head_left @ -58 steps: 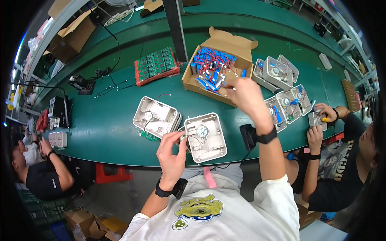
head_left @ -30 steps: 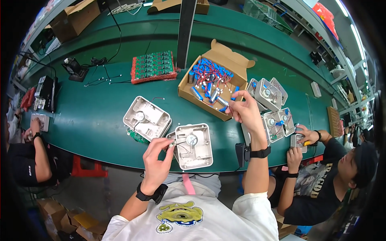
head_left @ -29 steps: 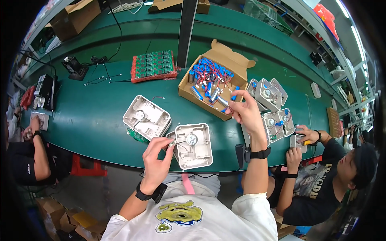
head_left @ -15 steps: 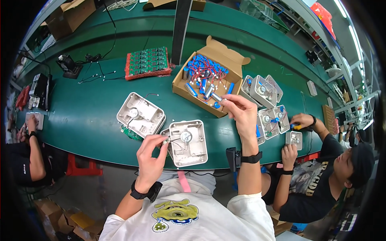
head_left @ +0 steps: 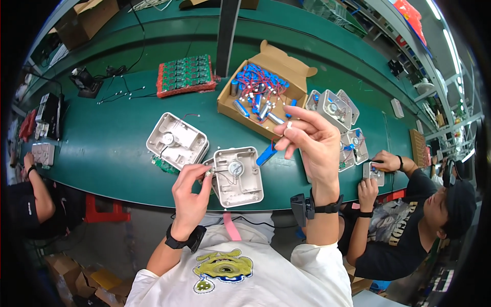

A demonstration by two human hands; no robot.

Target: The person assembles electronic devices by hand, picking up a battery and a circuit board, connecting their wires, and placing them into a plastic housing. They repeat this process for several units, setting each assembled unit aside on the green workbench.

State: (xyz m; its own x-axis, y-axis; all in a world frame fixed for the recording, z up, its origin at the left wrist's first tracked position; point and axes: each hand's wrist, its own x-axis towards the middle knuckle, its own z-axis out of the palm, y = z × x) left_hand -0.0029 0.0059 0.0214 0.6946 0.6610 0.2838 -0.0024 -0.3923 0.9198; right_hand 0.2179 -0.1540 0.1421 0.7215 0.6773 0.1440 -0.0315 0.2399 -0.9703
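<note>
Pinched between thumb and forefinger, the right hand (head_left: pixel 318 148) holds a small white plug (head_left: pixel 289 125), its other fingers loosely spread. From where I stand, the blue cylindrical battery (head_left: pixel 266 154) hangs below and to the left of that pinch, apparently by its short red lead. Its long axis slants, upper end toward the fingers, lower end aimed down-left at the near right-hand rim of the open white housing (head_left: pixel 251 192). Whether it touches the tabletop I can't tell.

Across the housing, at its left rim, the left hand (head_left: pixel 190 188) closes thumb and fingertips on a small part, perhaps a circuit board (head_left: pixel 209 173); dark wires run from there toward the round speaker (head_left: pixel 236 168) inside. So the housing lies between the two grips, battery on its right, board on its left. The right hand is clearly nearer the battery; the cardboard box (head_left: pixel 247 121) of cells sits beyond it.
</note>
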